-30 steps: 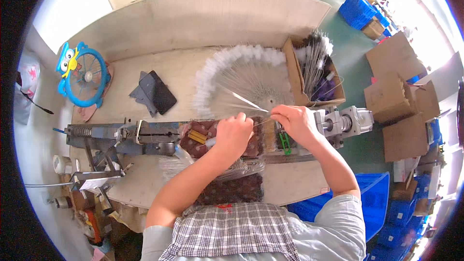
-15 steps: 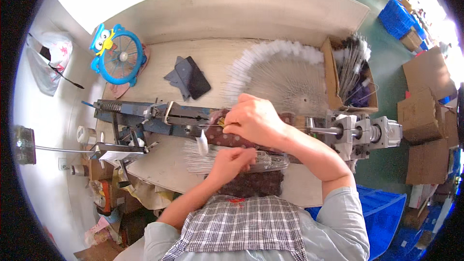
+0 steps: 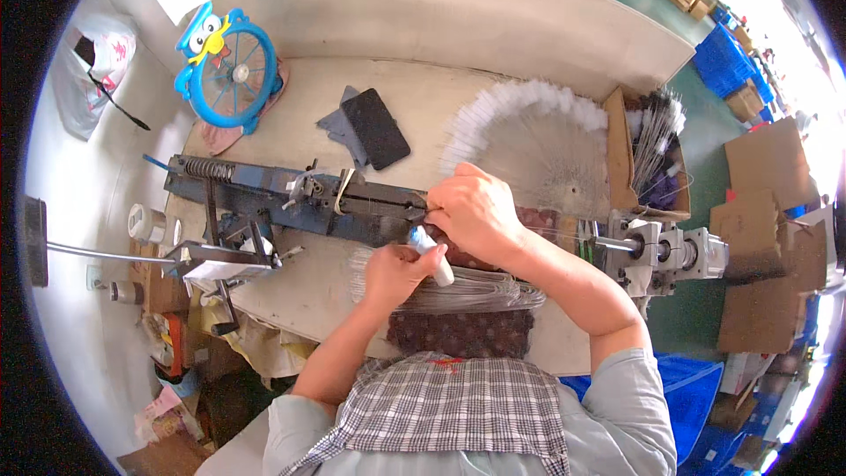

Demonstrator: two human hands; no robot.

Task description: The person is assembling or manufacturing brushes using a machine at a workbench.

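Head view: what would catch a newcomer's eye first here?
Probably the fan of white-tipped brushes spread on the table behind the hands, and the blue bird-shaped fan at the far left corner. In the middle, the right hand rests on a long blue metal machine, while the left hand holds a small white tube above a wire bundle.

White-and-blue tube [image 3: 431, 255] held tilted above the wire bundle [image 3: 467, 289].

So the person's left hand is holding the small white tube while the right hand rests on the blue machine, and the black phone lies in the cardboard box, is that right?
Not quite: the head view shows the black phone lying on the table beside the blue fan, not in the cardboard box. The rest stands.
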